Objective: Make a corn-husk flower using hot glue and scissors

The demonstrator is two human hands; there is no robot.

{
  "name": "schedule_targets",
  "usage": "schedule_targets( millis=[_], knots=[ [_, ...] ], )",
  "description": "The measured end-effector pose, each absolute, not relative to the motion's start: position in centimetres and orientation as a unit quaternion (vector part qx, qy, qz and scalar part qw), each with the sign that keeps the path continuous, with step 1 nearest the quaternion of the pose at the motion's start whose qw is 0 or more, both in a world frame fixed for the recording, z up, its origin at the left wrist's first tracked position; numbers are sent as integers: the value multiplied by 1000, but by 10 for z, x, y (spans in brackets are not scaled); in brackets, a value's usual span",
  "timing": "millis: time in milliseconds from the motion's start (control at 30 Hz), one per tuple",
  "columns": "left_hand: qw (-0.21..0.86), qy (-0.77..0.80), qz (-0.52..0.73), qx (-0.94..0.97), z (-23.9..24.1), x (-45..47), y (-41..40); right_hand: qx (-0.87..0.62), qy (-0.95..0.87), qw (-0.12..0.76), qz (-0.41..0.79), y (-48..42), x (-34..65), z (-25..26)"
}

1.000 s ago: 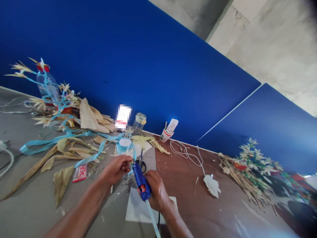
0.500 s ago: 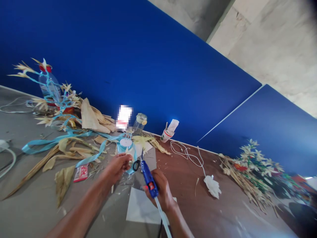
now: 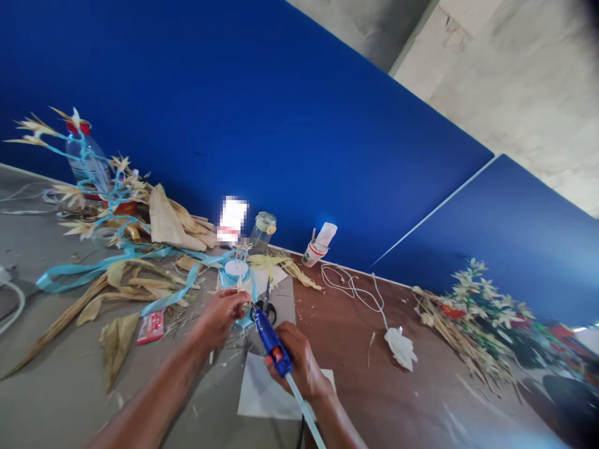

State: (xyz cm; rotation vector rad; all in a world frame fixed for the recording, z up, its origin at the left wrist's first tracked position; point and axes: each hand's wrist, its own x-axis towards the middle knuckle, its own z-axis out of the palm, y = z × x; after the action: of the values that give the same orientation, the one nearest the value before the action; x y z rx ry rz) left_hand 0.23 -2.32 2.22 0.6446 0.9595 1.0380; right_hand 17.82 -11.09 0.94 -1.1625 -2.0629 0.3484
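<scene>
My right hand (image 3: 299, 365) grips a blue hot glue gun (image 3: 270, 338) with a clear glue stick poking out of its back; the nozzle points up-left to my left hand's fingertips. My left hand (image 3: 219, 317) is pinched on a small pale piece wound with light blue ribbon, too small to name. Just beyond the fingers stands a roll of light blue ribbon (image 3: 236, 270), and black-handled scissors (image 3: 268, 307) lie right behind the gun's nozzle. A white sheet of paper (image 3: 262, 393) lies under my right hand.
Dried corn husks (image 3: 126, 290) and loose blue ribbon (image 3: 88, 269) cover the left of the table. A bottle with husk flowers (image 3: 87, 163), a glass jar (image 3: 262, 232), a paper cup (image 3: 314, 251), a white cable (image 3: 355, 290) and a flower bundle (image 3: 472, 312) stand along the blue partition.
The glue gun swung right and away from my left hand, then came back so its nozzle is again at the left fingertips. My left hand stayed in place.
</scene>
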Motion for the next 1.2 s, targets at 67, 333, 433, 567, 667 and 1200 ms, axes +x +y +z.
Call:
schedule_targets(
  millis=[67,333,433,567,667,1200],
  knots=[
    [722,426,461,291,20,1,-23,-454,-805,357,135,-111,178,10],
    [725,431,457,284,26,-2,-22,-459,-799,359,147,-114,180,12],
    [702,451,466,294,30,-1,-24,-454,-794,375,150,-114,180,17],
    [683,463,470,313,35,2,-27,-446,-795,381,156,-113,177,20],
    [684,466,466,313,37,2,-27,-450,-793,377,162,-111,176,18],
    [672,451,471,351,20,-3,-21,-598,-728,330,61,-103,198,12]
  ],
)
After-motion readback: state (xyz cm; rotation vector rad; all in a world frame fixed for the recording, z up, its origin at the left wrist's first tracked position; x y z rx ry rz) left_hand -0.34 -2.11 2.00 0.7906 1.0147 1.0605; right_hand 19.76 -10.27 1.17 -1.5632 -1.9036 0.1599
